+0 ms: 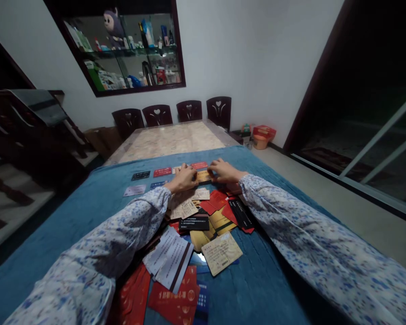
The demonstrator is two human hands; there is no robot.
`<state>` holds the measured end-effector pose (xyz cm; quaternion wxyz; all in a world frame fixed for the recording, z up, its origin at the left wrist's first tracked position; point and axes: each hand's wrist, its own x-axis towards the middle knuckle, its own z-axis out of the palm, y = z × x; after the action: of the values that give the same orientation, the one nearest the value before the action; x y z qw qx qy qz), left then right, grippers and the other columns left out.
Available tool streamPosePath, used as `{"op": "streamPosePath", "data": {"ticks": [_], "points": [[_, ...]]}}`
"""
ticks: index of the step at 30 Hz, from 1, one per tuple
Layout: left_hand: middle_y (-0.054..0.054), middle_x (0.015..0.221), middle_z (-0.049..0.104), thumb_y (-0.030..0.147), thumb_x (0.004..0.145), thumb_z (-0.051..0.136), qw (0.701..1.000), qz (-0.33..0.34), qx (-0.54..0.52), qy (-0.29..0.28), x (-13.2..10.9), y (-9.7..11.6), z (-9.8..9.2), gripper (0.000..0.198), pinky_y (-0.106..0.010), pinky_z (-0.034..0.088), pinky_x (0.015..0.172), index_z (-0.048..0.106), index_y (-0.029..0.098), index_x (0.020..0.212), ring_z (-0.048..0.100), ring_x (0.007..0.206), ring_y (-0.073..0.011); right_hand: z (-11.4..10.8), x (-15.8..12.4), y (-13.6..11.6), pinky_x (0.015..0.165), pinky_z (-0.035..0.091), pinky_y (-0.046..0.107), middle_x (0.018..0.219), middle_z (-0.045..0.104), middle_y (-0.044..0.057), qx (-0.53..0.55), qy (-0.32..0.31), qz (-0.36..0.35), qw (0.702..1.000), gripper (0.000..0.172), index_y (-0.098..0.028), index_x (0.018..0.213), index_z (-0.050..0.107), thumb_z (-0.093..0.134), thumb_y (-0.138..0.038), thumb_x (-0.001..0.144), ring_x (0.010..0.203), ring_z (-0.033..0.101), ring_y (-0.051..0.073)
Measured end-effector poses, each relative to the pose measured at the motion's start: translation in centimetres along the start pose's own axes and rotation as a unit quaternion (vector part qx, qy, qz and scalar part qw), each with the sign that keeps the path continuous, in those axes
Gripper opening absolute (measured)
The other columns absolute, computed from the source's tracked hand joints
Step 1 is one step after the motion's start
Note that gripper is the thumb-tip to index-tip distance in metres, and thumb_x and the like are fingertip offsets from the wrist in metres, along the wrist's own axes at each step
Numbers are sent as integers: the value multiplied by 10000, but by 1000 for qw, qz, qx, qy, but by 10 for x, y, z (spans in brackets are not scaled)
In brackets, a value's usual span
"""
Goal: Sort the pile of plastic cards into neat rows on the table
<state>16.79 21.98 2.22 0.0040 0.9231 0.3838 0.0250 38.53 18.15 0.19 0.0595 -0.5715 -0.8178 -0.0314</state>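
A gold card lies between my two hands, low over the blue cloth. The fingers of my left hand are closed on its left end. At its right end, my right hand pinches it with bent fingers. Beyond and to the left are cards set apart in rows: a black card, a red card, another red card and a lilac card. A blue card is partly covered by my left hand.
Nearer me is a loose heap with a black card, a cream card, silver cards and red cards. Several chairs, one a dark chair, stand beyond the marble-patterned table. A shelf niche is in the wall.
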Motion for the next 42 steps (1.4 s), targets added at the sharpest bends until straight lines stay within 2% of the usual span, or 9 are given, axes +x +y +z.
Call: {"op": "streamPosePath", "data": {"ticks": [4,9,14,20,28,36,42], "points": [[-133,1250,664,325,814,646,1000,-22,-7,-7,7,0,3,297,-506,387,982,726,200,1071,460,1268,-398,9,9,8,855,457,352,1259,619,123,15,-2,4,1000,353,-210,1172,692,738,-309,836,1125,528,284],[-149,1224,675,317,814,642,999,-37,-7,-21,15,-1,8,273,-517,384,990,733,177,1031,451,1274,-406,21,22,18,970,424,372,1237,638,127,40,-15,-2,999,402,-185,1199,696,755,-267,810,1114,571,267],[-141,1228,682,322,817,642,998,-52,-7,-37,20,-3,10,302,-535,396,997,744,193,1070,428,1296,-412,29,29,23,985,417,364,1237,654,132,50,-16,5,999,414,-182,1208,708,748,-231,799,1139,587,277],[-148,1236,684,311,816,657,997,-54,-7,-53,24,-3,11,277,-578,392,1014,745,183,1045,419,1297,-414,28,28,23,961,447,334,1235,672,133,52,-15,7,998,403,-179,1203,727,726,-261,808,1113,626,277],[-138,1218,681,308,811,659,997,-59,-10,-48,25,-3,12,186,-571,398,997,724,187,937,424,1271,-396,28,28,22,931,470,287,1209,700,127,62,-30,16,998,372,-170,1199,741,671,-307,860,1081,659,261],[-116,1208,686,283,798,656,998,-46,-35,-35,25,-7,18,200,-599,361,998,741,226,970,425,1261,-406,31,25,21,944,471,290,1237,698,128,58,-20,16,998,345,-185,1188,749,641,-334,896,1103,656,256],[-107,1245,681,300,825,624,998,-41,-31,-28,25,-9,23,231,-584,350,1004,746,246,1014,417,1261,-388,30,25,19,965,466,303,1278,681,132,44,-33,15,998,354,-181,1217,736,624,-281,896,1141,640,264]]}}
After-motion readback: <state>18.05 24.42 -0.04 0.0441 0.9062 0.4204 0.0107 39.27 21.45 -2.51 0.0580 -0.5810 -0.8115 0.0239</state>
